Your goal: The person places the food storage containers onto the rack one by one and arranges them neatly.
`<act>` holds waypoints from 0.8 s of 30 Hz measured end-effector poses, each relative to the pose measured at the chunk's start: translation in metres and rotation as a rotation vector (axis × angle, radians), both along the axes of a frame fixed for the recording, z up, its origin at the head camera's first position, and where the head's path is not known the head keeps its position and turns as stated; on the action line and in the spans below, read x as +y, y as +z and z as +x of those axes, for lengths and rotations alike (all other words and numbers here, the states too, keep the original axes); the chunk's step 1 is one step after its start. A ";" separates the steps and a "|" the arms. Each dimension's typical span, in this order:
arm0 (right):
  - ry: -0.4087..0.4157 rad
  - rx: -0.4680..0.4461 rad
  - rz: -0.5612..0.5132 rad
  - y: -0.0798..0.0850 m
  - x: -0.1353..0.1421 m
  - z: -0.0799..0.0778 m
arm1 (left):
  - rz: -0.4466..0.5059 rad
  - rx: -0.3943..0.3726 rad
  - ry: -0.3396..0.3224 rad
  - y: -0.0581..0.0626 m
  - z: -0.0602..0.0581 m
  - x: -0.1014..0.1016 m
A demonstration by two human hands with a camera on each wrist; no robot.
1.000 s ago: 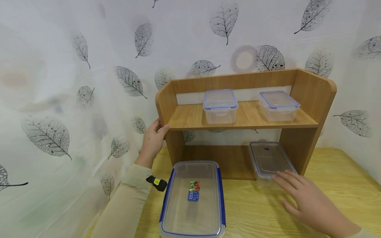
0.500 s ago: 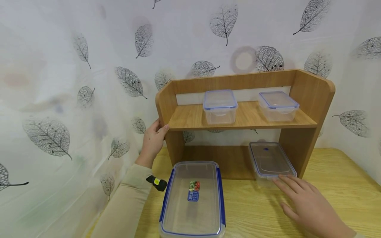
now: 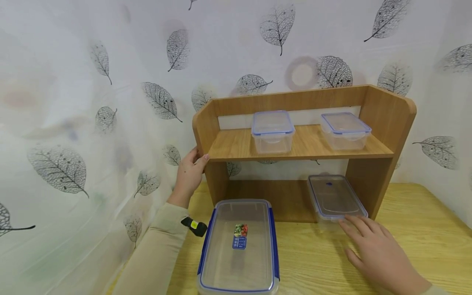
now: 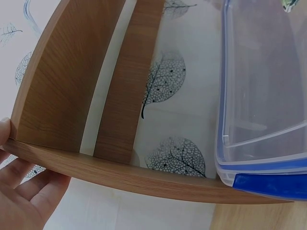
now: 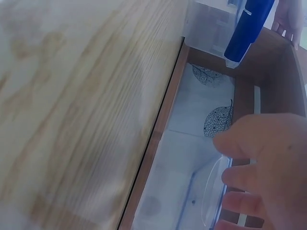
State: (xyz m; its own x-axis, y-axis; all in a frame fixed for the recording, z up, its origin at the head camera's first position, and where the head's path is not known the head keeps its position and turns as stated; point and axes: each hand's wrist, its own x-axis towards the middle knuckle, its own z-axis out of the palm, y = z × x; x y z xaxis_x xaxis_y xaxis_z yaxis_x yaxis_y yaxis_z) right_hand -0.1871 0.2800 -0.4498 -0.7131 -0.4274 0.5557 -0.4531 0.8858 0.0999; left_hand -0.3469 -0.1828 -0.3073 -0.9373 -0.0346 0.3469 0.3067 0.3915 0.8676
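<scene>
My left hand (image 3: 189,176) grips the left side panel of a wooden desktop shelf (image 3: 389,119), thumb and fingers on opposite sides of the board in the left wrist view. My right hand (image 3: 381,252) has loosely extended fingers at the front edge of a clear lidded food container (image 3: 333,196) in the lower right bay. Whether the fingertips touch that container I cannot tell. In the right wrist view the right hand (image 5: 273,163) partly covers the shelf behind it. A large clear food container (image 3: 254,262) with blue side clips stands in front of the shelf's left half.
Two smaller clear containers, one mid-left (image 3: 273,131) and one at the right (image 3: 344,131), sit on the upper board. The yellow wood-grain table (image 3: 427,229) extends right of the shelf. Leaf-patterned sheeting (image 3: 125,53) hangs behind and along the left.
My right hand has shifted slightly left and down beside the front of the lower container. The left hand stays on the side panel.
</scene>
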 end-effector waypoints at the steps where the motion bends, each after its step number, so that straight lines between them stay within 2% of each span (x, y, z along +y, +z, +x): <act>1: -0.009 -0.009 0.003 0.000 -0.001 0.000 | 0.000 -0.002 0.000 0.000 0.000 0.000; 11: -0.057 -0.027 -0.006 0.004 -0.008 -0.005 | 0.013 0.004 -0.003 0.001 0.000 0.001; 24: -0.037 0.021 -0.007 0.002 -0.006 -0.017 | 0.007 0.001 -0.005 0.001 0.000 0.000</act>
State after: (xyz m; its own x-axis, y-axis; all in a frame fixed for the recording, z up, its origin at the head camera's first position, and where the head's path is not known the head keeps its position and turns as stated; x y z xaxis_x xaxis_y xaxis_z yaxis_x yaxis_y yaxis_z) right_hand -0.2039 0.2737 -0.4481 -0.7166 -0.3971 0.5734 -0.4180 0.9026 0.1026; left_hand -0.3470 -0.1829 -0.3065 -0.9372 -0.0322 0.3474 0.3093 0.3843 0.8699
